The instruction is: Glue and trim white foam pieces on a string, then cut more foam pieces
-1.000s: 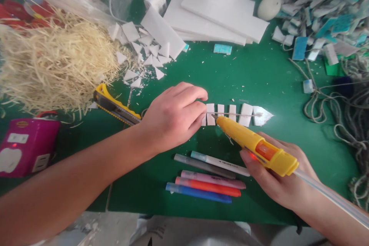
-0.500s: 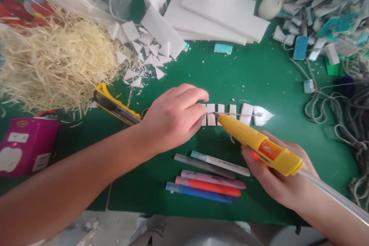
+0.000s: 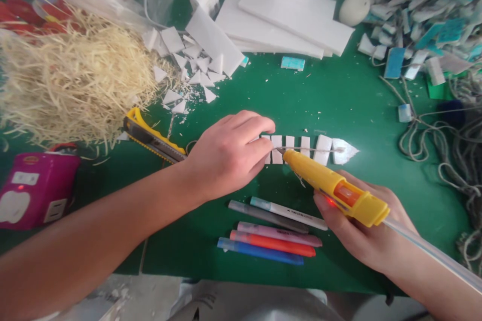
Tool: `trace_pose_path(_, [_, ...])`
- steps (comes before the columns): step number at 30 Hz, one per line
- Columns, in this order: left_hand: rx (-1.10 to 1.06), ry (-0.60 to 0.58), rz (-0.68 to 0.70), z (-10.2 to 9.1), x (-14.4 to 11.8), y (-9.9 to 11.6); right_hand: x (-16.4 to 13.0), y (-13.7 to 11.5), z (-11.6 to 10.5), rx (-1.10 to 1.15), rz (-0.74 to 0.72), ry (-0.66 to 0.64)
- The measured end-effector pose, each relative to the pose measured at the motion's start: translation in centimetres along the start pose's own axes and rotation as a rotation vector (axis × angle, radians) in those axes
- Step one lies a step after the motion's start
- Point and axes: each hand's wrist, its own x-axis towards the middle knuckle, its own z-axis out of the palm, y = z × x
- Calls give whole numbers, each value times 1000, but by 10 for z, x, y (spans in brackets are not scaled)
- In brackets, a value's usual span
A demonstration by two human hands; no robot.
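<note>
My right hand [image 3: 361,230] is wrapped around a yellow hot glue gun [image 3: 324,175] with a clear glue stick [image 3: 433,248] trailing from its back. The gun's nozzle touches or hovers just over a row of small white foam pieces [image 3: 305,146]; I cannot tell which. A thin grey string [image 3: 314,150] runs along the row to a pointed foam piece [image 3: 344,151] at the right end. My left hand [image 3: 229,155] lies over the row's left part, fingers curled and closed at the string. Its fingertips and the pieces beneath are partly hidden.
Several markers [image 3: 274,243] lie in front of the row. A yellow utility knife [image 3: 154,138] rests by my left wrist, near straw shreds [image 3: 75,80] and a purple power socket box [image 3: 35,190]. Foam sheets [image 3: 286,15] and scraps are behind; foam bits [image 3: 417,25] and cords [image 3: 425,135] pile right.
The glue gun has shifted slightly left, its nozzle closer to my left fingertips. My left hand keeps its place over the row.
</note>
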Motion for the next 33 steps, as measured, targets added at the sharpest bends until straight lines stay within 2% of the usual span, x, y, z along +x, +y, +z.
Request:
trace_pose_path(10, [-171, -33, -88, 4, 3, 6, -1, -2, 1, 19, -8, -23])
trace_pose_path(11, [-174, -40, -87, 6, 3, 6, -2, -1, 2, 32, -12, 37])
trace_pose_path(16, [-152, -38, -70, 12, 1, 3, -8, 3, 4, 38, -1, 10])
trace_pose_path(22, [-144, -35, -36, 13, 2, 2, -9, 5, 8, 84, 16, 62])
trace_pose_path(33, [-136, -81, -99, -2, -6, 2, -15, 8, 5, 137, 22, 48])
